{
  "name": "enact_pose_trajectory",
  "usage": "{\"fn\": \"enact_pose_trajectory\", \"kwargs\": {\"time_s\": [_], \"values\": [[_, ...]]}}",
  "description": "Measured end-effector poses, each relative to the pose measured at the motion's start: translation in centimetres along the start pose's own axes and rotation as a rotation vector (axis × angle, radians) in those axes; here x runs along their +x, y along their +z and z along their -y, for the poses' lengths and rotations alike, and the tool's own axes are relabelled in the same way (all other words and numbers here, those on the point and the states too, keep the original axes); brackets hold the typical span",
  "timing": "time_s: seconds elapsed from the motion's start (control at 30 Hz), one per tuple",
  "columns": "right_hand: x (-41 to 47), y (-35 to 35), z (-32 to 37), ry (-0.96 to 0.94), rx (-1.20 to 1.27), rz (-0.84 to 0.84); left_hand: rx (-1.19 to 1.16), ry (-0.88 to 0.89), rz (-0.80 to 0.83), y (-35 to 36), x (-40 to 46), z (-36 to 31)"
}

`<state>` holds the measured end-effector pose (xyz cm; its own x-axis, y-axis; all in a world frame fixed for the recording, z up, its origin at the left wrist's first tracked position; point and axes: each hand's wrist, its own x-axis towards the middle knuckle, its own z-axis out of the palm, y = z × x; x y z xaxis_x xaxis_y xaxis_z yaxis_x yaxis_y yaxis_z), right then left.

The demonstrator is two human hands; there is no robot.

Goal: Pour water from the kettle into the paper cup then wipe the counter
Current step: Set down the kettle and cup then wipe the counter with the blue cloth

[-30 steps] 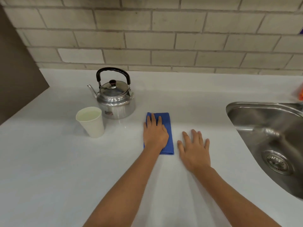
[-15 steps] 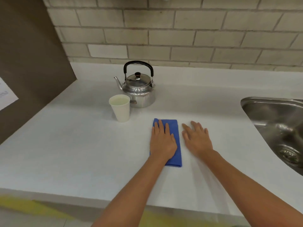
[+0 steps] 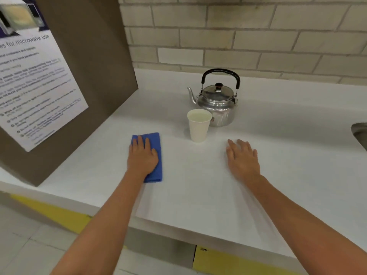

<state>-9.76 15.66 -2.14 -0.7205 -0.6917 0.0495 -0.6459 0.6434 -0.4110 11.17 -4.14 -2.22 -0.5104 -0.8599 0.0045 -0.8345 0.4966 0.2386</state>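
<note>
A steel kettle (image 3: 217, 108) with a black handle stands upright at the back of the white counter (image 3: 198, 191). Directly in front of it, a white paper cup (image 3: 198, 128) holds water. A folded blue cloth (image 3: 156, 143) lies flat on the counter, left of the cup. My left hand (image 3: 142, 157) presses down on the cloth with fingers spread and covers most of it. My right hand (image 3: 243, 159) rests flat and open on the bare counter to the right of the cup, holding nothing.
A brown panel (image 3: 95, 76) carrying a printed microwave notice (image 3: 33, 86) rises at the counter's left end. The rim of a steel sink (image 3: 359, 133) shows at the far right. A brick wall runs behind. Yellow cabinet fronts (image 3: 228, 261) lie below the front edge.
My left hand has slid the blue cloth leftward, from right of the cup to left of it. The hands are farther apart, and the view has swung left.
</note>
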Motion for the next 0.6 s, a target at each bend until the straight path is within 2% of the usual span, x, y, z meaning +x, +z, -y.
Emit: {"fn": "enact_pose_trajectory", "kwargs": {"time_s": [0.13,0.2,0.27,0.37,0.47,0.6], "values": [[1.3,0.2,0.4,0.067,-0.020,-0.055,0.014,0.140,-0.032,2.0,-1.7,-4.7],[2.4,0.3,0.7,0.106,-0.017,-0.079,-0.032,0.202,-0.011,2.4,-2.8,-3.9],[3.3,0.4,0.7,0.128,-0.039,-0.107,-0.056,0.190,-0.024,2.2,-2.1,-0.9],[4.4,0.5,0.5,0.184,-0.066,-0.151,-0.034,0.080,-0.053,1.0,3.2,3.8],[5.2,0.9,0.3,0.229,-0.089,-0.176,-0.026,0.008,-0.023,-0.5,11.2,4.8],[6.0,1.4,0.4,0.256,-0.121,-0.210,0.026,0.123,0.055,-0.4,18.6,1.2]]}}
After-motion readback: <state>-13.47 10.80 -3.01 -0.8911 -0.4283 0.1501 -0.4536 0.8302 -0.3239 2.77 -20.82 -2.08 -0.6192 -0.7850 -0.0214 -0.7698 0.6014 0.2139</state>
